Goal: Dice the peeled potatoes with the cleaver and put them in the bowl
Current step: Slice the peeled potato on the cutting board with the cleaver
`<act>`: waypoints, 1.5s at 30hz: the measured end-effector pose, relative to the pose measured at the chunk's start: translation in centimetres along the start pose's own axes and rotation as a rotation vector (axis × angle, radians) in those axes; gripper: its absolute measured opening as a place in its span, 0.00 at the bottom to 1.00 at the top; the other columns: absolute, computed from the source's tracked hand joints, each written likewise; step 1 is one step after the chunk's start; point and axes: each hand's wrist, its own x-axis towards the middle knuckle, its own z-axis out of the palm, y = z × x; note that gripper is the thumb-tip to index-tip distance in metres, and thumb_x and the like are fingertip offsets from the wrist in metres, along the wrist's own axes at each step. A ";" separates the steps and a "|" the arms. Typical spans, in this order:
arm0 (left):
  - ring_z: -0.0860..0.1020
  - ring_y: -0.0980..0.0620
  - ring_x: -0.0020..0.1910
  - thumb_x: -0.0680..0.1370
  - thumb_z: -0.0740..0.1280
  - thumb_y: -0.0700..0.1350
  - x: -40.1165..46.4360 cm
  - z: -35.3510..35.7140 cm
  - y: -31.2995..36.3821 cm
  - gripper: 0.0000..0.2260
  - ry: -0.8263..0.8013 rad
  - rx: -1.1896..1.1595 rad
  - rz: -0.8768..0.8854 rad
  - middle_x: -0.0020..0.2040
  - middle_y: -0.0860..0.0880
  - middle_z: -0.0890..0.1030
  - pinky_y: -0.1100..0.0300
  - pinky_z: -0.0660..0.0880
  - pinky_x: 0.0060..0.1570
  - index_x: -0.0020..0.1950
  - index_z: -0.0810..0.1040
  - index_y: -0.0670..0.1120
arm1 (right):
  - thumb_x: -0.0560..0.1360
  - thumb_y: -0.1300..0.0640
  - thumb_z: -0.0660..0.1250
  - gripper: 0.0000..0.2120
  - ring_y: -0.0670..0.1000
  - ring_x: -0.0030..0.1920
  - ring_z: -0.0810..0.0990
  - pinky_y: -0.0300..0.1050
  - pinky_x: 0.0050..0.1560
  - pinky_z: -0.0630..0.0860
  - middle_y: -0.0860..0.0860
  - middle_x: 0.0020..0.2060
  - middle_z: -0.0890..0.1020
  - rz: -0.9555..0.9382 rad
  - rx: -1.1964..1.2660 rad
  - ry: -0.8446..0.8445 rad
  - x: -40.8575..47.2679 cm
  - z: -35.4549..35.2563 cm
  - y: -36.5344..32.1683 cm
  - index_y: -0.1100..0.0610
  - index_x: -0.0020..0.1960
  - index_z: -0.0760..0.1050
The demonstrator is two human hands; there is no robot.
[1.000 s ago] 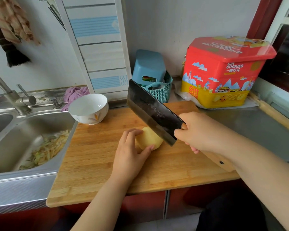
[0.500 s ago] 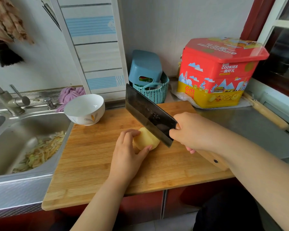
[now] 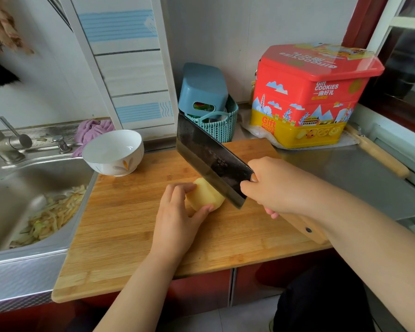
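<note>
Smooth potato [image 3: 205,196] (peeled) — dark cleaver [image 3: 210,161].

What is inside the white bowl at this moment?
The white bowl shows only bare white inside; no potato pieces are visible. Its near wall hides part of the bottom.

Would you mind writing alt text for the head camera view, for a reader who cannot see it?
A person's left hand steadies a peeled potato on a wooden cutting board while the right hand holds a cleaver at its right end. A white bowl sits at the board's far left corner, beside a sink holding peelings.
</note>
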 end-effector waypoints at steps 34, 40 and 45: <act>0.73 0.53 0.60 0.66 0.77 0.56 -0.2 0.7 0.0 0.35 -0.045 0.028 0.056 0.63 0.51 0.69 0.61 0.73 0.55 0.66 0.67 0.44 | 0.78 0.61 0.60 0.07 0.52 0.25 0.76 0.42 0.30 0.77 0.56 0.29 0.79 0.131 -0.097 -0.219 2.6 3.4 -1.1 0.62 0.55 0.71; 0.76 0.53 0.52 0.68 0.77 0.54 0.3 0.9 0.3 0.34 -0.069 0.108 0.007 0.61 0.54 0.70 0.62 0.69 0.42 0.67 0.66 0.48 | 0.78 0.60 0.59 0.05 0.52 0.25 0.78 0.41 0.29 0.76 0.55 0.26 0.79 0.070 -0.096 -0.184 2.6 3.0 -0.5 0.60 0.47 0.72; 0.73 0.58 0.50 0.68 0.76 0.57 0.3 -0.8 1.2 0.33 -0.092 0.072 -0.107 0.61 0.56 0.70 0.59 0.75 0.46 0.67 0.66 0.51 | 0.79 0.56 0.59 0.09 0.52 0.26 0.78 0.42 0.31 0.76 0.54 0.26 0.78 0.046 -0.085 -0.123 2.8 2.3 0.7 0.55 0.40 0.67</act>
